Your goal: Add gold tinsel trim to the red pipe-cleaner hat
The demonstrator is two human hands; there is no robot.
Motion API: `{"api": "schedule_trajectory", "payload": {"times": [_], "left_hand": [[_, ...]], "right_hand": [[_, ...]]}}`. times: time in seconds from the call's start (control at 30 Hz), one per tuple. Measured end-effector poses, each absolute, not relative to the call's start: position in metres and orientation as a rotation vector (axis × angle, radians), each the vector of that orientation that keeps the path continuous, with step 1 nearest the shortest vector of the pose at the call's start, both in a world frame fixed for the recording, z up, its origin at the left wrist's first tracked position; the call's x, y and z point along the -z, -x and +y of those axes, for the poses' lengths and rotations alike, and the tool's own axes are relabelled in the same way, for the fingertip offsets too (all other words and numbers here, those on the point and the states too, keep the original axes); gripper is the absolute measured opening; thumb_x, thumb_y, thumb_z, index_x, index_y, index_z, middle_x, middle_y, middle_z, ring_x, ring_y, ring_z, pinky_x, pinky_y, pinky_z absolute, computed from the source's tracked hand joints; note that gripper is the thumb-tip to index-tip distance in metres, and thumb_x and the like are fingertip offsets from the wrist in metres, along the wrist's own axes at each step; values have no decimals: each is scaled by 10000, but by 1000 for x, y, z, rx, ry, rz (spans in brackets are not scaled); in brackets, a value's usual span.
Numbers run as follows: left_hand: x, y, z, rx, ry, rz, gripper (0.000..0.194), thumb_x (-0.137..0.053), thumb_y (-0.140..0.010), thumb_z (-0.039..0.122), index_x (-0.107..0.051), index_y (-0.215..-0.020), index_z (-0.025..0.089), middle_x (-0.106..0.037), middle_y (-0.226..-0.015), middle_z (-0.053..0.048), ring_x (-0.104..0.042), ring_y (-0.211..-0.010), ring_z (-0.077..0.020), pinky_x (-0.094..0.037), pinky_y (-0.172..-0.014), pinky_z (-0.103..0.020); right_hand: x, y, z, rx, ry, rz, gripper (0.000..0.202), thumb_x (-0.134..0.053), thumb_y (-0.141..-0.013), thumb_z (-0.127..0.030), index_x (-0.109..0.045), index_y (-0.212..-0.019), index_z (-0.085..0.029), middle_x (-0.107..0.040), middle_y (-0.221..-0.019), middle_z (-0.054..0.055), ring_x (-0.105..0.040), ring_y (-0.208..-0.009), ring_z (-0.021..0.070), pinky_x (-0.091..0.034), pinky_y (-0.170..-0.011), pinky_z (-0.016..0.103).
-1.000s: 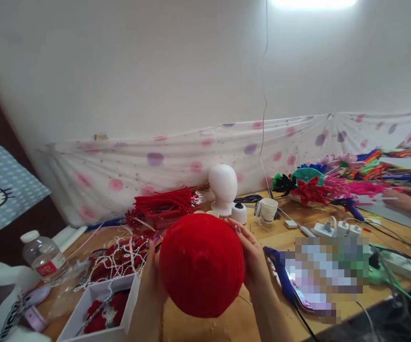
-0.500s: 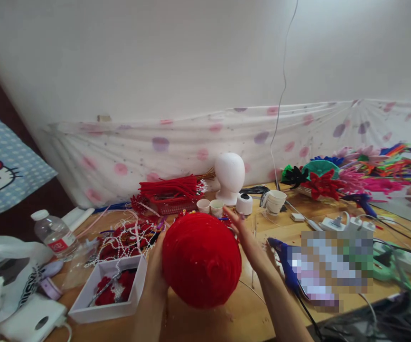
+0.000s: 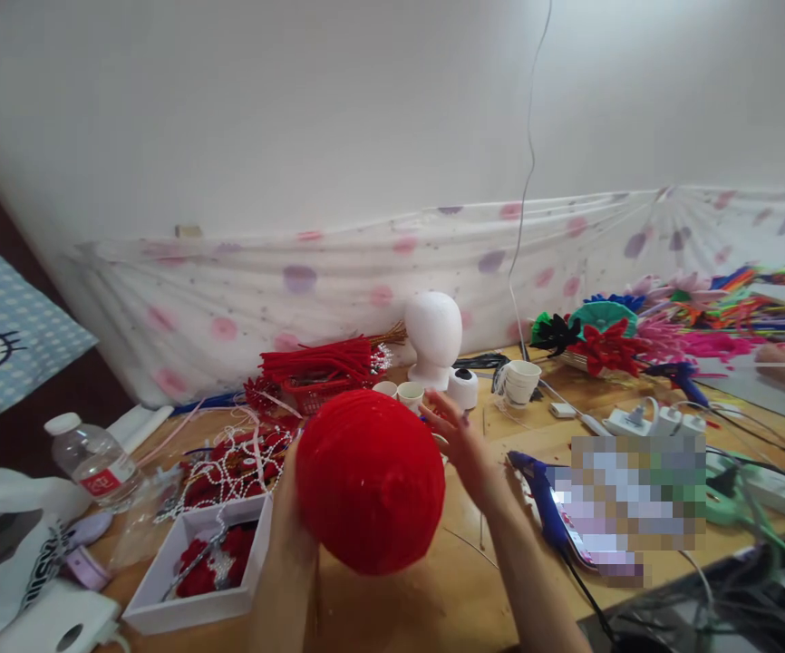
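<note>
1. Head view: round red fabric-looking ball (image 3: 373, 494) in front of the smooth white foam bust (image 3: 433, 336).
2. Left hand (image 3: 290, 510) cups it, fingers hidden; right hand (image 3: 469, 452) spread wide, empty.
3. Visible surface looks fully covered; anything unfinished cannot be told.

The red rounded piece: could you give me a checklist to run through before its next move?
1. Left hand against the red rounded piece's left side: ok.
2. Firmness of that hold: cannot tell; mostly hidden.
3. Right hand gripping: not ok; it is spread open by the right edge.
4. White box not underneath: ok, off left.
5. Blue glue gun cool: cannot tell.
</note>
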State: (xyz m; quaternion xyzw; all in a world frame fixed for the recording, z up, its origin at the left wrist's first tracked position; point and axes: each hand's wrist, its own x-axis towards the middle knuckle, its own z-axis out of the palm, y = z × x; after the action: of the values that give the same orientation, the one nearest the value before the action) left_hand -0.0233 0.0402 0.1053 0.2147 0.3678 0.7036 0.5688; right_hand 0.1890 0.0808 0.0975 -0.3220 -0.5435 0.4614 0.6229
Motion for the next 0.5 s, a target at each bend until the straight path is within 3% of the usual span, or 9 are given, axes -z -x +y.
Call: {"api": "schedule_trajectory", "payload": {"times": [0.1, 0.2, 0.3, 0.4, 0.5], "left_hand": [[-104, 23, 48, -1606, -407, 862, 314, -539, -870, 444, -733, -956, 214, -783, -773, -19, -742, -894, -248, -571, -892, -409], [-100, 16, 52, -1530, -396, 853, 399, -524, -875, 527, -738, -1017, 221, -799, -892, -59, -714, -1047, -284, -540, -960, -430], [-95, 7, 53, -1496, -423, 857, 461, -514, -864, 598, -730, -1077, 250, -796, -976, -69, -683, -1121, -305, -524, -993, -460], [-84, 1, 52, -1524, -448, 895, 468, -485, -874, 605, -728, -1082, 264, -784, -1045, -79, -660, -1163, -304, -518, -1007, -474], [-61, 2, 41, -1571, -450, 993, 406, -565, -847, 532, -720, -1071, 230, -757, -1134, -94, -626, -1213, -320, -479, -1050, -501]], "right_hand": [[-89, -188, 87, -1297, 793, -1081, 602, -502, -863, -724, -691, -1203, -266, -715, -1228, 119, -732, -1019, 316, -599, -835, 498], [-78, -177, 90, -1293, 831, -1008, 590, -669, -789, -654, -663, -1235, -268, -670, -1312, 106, -617, -1226, 332, -517, -985, 525], [-70, -162, 82, -1242, 768, -977, 653, -596, -786, -733, -646, -1264, -291, -611, -1399, 49, -499, -1354, 299, -408, -1118, 486], [-66, -156, 67, -1230, 721, -953, 684, -501, -799, -777, -660, -1261, -298, -662, -1330, 38, -530, -1324, 302, -417, -1115, 477], [-61, -168, 54, -1232, 786, -930, 600, -481, -845, -708, -693, -1222, -291, -723, -1224, 41, -575, -1276, 310, -423, -1105, 493]]}}
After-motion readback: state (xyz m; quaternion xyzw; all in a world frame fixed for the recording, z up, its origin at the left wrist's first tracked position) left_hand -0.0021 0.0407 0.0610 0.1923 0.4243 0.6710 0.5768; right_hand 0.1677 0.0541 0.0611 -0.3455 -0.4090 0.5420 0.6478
